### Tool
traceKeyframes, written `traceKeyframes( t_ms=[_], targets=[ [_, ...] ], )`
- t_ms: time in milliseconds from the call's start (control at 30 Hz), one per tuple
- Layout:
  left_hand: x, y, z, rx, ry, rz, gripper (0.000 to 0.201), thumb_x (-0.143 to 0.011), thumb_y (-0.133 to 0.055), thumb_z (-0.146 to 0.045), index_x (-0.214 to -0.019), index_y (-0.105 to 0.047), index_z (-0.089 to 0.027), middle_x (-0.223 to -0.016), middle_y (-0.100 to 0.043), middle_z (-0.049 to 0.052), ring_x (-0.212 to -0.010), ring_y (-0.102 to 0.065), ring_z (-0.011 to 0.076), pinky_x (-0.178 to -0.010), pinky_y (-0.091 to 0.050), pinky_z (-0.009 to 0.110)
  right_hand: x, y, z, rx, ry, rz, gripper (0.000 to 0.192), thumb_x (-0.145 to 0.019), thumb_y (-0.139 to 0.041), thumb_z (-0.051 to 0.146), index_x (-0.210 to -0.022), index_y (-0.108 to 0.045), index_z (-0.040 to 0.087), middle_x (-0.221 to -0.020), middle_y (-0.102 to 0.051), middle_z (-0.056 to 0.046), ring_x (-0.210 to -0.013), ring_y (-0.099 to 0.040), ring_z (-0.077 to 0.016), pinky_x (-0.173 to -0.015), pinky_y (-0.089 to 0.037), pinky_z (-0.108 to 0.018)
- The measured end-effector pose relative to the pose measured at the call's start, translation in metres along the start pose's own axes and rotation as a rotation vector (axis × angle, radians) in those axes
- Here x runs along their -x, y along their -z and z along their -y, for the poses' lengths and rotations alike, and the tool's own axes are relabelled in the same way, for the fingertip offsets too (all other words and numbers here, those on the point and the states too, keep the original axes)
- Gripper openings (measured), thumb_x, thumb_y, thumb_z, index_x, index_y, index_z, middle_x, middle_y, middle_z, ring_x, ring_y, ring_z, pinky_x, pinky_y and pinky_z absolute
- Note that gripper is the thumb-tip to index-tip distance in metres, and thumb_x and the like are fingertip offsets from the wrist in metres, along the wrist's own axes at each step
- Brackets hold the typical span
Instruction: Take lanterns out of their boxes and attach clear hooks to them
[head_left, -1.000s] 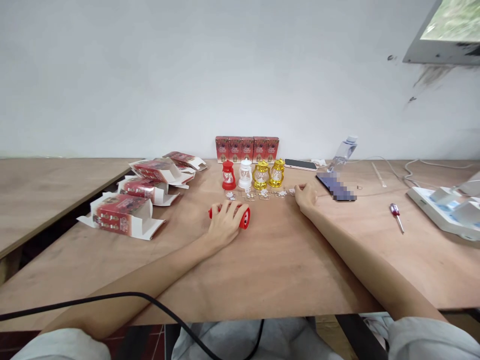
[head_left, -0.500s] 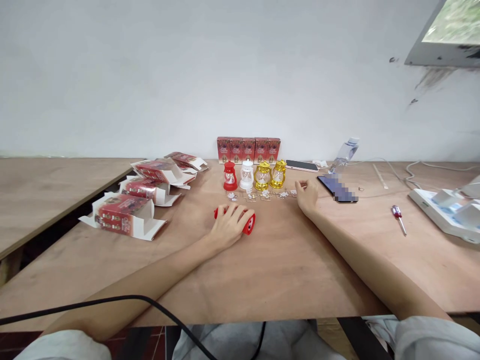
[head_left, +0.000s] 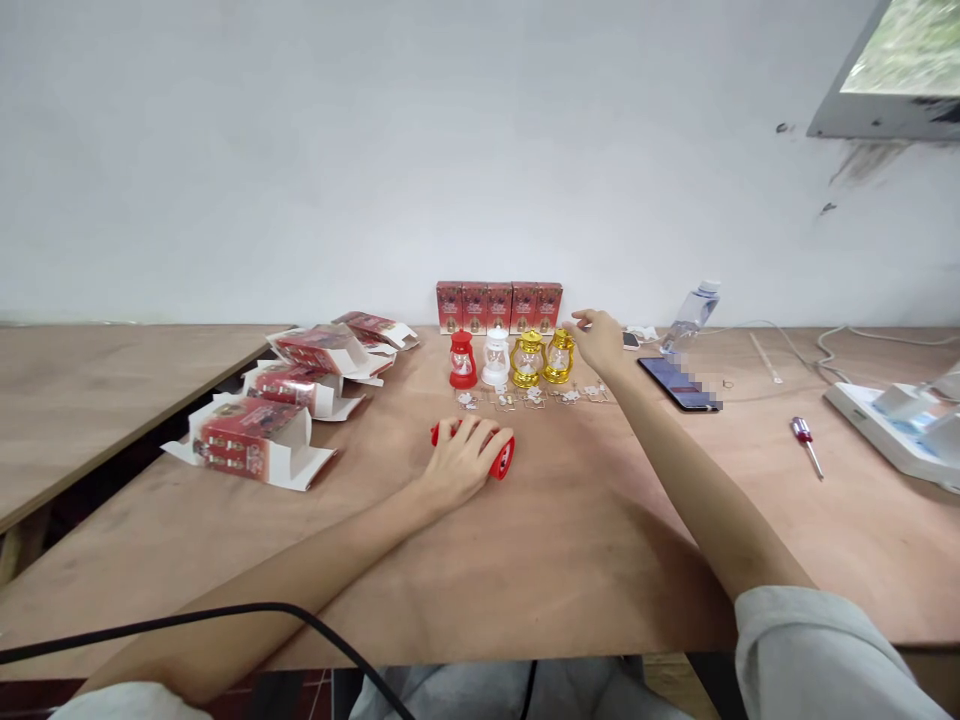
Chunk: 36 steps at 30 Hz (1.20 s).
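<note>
On the wooden bench, the left hand lies over a red plastic toy lantern on its side, fingers curled round it in a clenched grip. That lantern sits just in front of a row of four upright small lanterns: red, white and two gold. The right hand hovers by the right-most gold lantern, grip released, fingers loose. Behind the row stand red printed cardboard boxes.
</note>
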<state>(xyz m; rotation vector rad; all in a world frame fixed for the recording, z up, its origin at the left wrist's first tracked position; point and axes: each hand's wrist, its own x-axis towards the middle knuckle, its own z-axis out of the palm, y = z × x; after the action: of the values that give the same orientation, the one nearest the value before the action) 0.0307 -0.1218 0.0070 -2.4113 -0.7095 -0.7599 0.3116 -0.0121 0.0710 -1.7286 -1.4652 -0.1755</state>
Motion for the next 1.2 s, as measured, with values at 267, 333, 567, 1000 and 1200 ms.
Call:
traceKeyframes(
  t_ms=[267,333,567,1000,1200],
  targets=[
    [-0.001,0.0,0.0,-0.002,0.001,-0.032,0.031,-0.082,-0.043,-0.008,-0.108,-0.058,-0.017,-0.1,-0.064,0.008,-0.09,-0.051,0.0198,-0.074,-0.027,0.035,0.004,-0.001,0.004,0.148,0.106,0.12,0.029,-0.087,-0.045,0.032,-0.101,-0.068,0.02,-0.099,-0.065,-0.009,-0.09,-0.057,-0.0224,-0.08,-0.04,-0.034],
    [-0.002,0.001,0.0,-0.002,-0.01,-0.05,0.031,-0.081,-0.043,-0.008,-0.107,-0.058,-0.016,-0.098,-0.064,0.008,-0.089,-0.051,0.0202,-0.073,-0.026,0.035,0.005,0.002,0.006,0.147,0.099,0.113,0.027,-0.086,-0.046,0.03,-0.096,-0.068,0.021,-0.098,-0.067,-0.008,-0.088,-0.058,-0.0216,-0.078,-0.041,-0.033],
    [-0.002,0.002,0.0,0.0,-0.02,-0.057,0.029,-0.083,-0.043,-0.009,-0.107,-0.058,-0.015,-0.098,-0.064,0.009,-0.089,-0.051,0.0203,-0.073,-0.026,0.035,0.006,0.01,0.009,0.183,0.047,0.104,0.024,-0.082,-0.049,0.025,-0.092,-0.07,0.021,-0.092,-0.07,-0.007,-0.087,-0.061,-0.022,-0.073,-0.042,-0.032],
    [-0.003,0.002,0.0,0.004,-0.04,-0.09,0.029,-0.082,-0.041,-0.008,-0.106,-0.056,-0.014,-0.097,-0.065,0.008,-0.088,-0.05,0.0202,-0.072,-0.026,0.035,0.004,0.022,0.014,0.238,0.003,0.156,0.021,-0.078,-0.054,0.024,-0.093,-0.069,0.022,-0.093,-0.072,-0.003,-0.09,-0.063,-0.0205,-0.073,-0.045,-0.029],
    [-0.004,0.003,0.0,-0.004,-0.039,-0.088,0.028,-0.083,-0.041,-0.008,-0.105,-0.056,-0.014,-0.097,-0.065,0.008,-0.088,-0.05,0.0202,-0.072,-0.025,0.036,0.004,0.024,0.015,0.259,-0.002,0.182,0.021,-0.078,-0.054,0.026,-0.093,-0.069,0.022,-0.095,-0.071,-0.004,-0.09,-0.063,-0.0208,-0.075,-0.045,-0.03]
  ],
)
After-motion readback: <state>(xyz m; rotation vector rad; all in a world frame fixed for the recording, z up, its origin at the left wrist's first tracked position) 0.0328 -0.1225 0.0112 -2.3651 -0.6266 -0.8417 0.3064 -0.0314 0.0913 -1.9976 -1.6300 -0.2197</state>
